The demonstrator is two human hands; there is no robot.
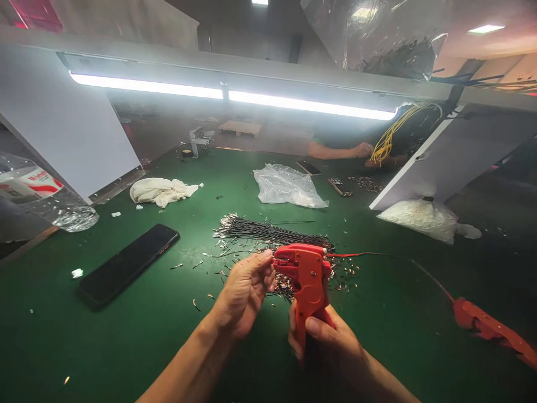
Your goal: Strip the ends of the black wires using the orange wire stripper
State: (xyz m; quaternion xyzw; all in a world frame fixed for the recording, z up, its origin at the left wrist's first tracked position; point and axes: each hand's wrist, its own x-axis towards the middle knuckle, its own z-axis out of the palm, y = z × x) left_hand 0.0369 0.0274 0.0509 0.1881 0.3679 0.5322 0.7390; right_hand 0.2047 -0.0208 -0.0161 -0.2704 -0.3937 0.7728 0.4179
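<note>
My right hand grips the handles of a red wire stripper, its head pointing left. Thumb and fingers of my left hand are pinched together right at the stripper's jaws. A thin dark wire trails leftward from that pinch; its end at the jaws is hidden. Just behind the tool lies a bundle of black wires with metal terminals at the left end. Wire scraps and copper bits are scattered beneath and around the stripper.
A black phone and a large plastic bottle are at left. Behind lie a white cloth and a clear plastic bag. A red tool rests at right. Across the table, another person's arm is near yellow wires.
</note>
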